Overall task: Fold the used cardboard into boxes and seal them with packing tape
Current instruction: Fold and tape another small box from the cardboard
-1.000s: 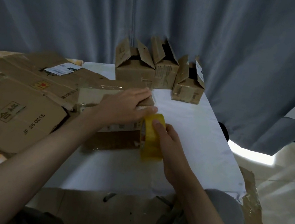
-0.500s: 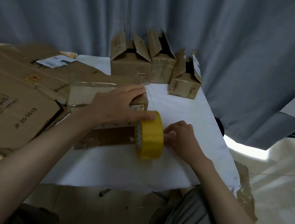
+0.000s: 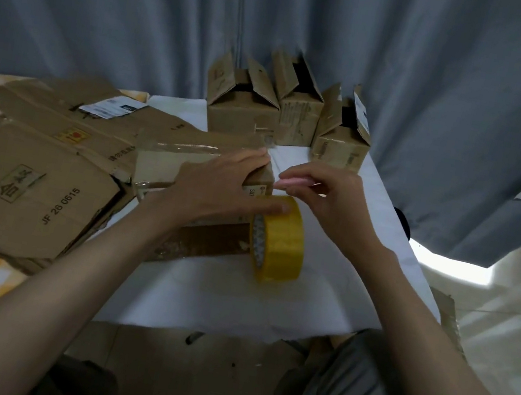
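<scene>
Both hands (image 3: 219, 186) touch tape roll (image 3: 279, 240).

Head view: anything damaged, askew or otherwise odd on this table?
Mostly ordinary. The flattened cardboard at left has torn, ragged edges, and the three small boxes at the back stand with flaps open, not taped shut.

Folded box and tape roll at mid-worktop

Brown cardboard box (image 3: 187, 170) lies flat, glossy-taped; yellow tape roll (image 3: 279, 239) stands on edge against its right end.
</scene>
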The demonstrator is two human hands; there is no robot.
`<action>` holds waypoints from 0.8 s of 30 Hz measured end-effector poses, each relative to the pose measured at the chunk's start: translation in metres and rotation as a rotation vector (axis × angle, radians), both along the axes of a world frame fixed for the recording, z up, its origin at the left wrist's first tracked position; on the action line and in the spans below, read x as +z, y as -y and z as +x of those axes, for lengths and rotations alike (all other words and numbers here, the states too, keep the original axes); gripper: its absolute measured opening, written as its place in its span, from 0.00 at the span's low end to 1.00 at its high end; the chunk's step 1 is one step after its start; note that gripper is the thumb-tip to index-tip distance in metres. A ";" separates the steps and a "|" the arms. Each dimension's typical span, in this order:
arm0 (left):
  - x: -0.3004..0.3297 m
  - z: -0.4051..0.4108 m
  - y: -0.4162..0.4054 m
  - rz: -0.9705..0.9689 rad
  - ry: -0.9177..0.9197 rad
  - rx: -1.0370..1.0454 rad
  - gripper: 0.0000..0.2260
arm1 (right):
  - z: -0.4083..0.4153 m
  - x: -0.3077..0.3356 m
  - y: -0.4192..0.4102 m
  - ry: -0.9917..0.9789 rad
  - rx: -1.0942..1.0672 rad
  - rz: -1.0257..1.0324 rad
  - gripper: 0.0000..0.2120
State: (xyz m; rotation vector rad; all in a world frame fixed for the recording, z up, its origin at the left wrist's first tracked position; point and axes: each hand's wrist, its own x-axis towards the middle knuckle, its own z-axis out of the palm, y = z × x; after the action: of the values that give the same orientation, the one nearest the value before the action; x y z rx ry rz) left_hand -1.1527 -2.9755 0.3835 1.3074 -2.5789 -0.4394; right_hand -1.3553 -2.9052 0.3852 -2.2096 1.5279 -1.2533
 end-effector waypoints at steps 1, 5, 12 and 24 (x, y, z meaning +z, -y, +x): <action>0.000 0.000 0.000 -0.004 -0.004 -0.002 0.55 | 0.001 0.001 0.002 -0.009 0.013 0.011 0.08; 0.001 0.000 -0.002 -0.020 -0.009 -0.011 0.53 | 0.005 0.003 0.008 -0.026 0.031 0.058 0.06; 0.002 0.000 -0.001 0.015 -0.025 -0.024 0.53 | 0.007 0.009 0.011 -0.102 0.024 0.089 0.07; 0.002 -0.001 0.000 0.023 -0.044 -0.021 0.55 | 0.008 0.015 0.013 -0.211 0.031 0.093 0.06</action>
State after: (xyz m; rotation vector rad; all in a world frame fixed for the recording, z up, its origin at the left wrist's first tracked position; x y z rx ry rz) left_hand -1.1532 -2.9750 0.3855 1.2642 -2.5613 -0.4968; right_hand -1.3473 -2.9178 0.4000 -2.3573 1.5816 -0.9446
